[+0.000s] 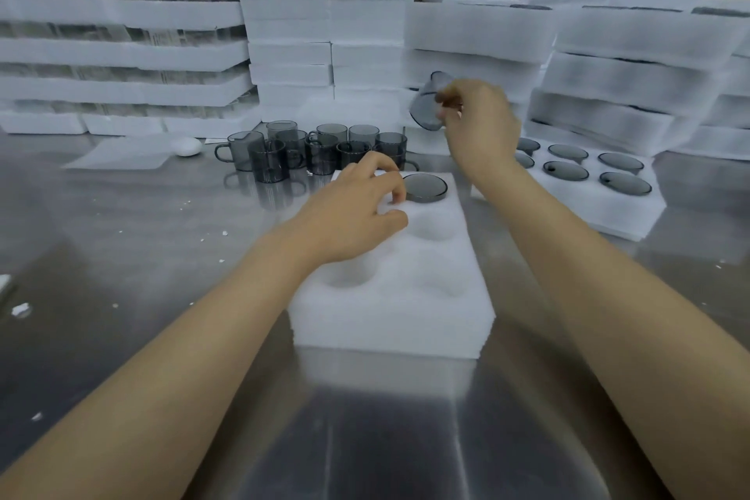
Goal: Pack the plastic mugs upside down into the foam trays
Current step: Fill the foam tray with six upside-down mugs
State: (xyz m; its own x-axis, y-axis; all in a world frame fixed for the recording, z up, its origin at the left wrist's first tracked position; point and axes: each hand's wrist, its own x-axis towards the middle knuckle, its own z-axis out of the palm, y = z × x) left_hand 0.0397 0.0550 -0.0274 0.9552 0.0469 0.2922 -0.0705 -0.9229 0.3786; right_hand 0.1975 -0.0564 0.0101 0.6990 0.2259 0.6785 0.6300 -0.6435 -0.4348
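Behind everything, you have tall stacks of white foam trays (284,32) against the back, many of them already closed up. Under your arms is the shiny metal table (121,256), with little white foam crumbs on it.

To your right sits a filled tray (608,211). You can see round dark mug bottoms in its holes, so that one looks done.

Right in front of you is the foam tray (389,317) you are filling now. It has one packed mug (425,187) in the far right hole, bottom side up. Four other holes show empty, and your left hand hides the far left spot, so I cannot tell about that one. You have only just started this tray.

Behind the tray stands a bunch of loose mugs (316,152), right side up, waiting for their turn. That is a lot left to pack.

Your left hand (357,211) rests on the far end of the tray. Its fingers are curled with nothing in them.

Your right hand (479,126) is up in the air, past the tray. It is pinched tight on a tilted mug (426,106), which is blurry. I think that mug goes into an empty hole next, mouth down.
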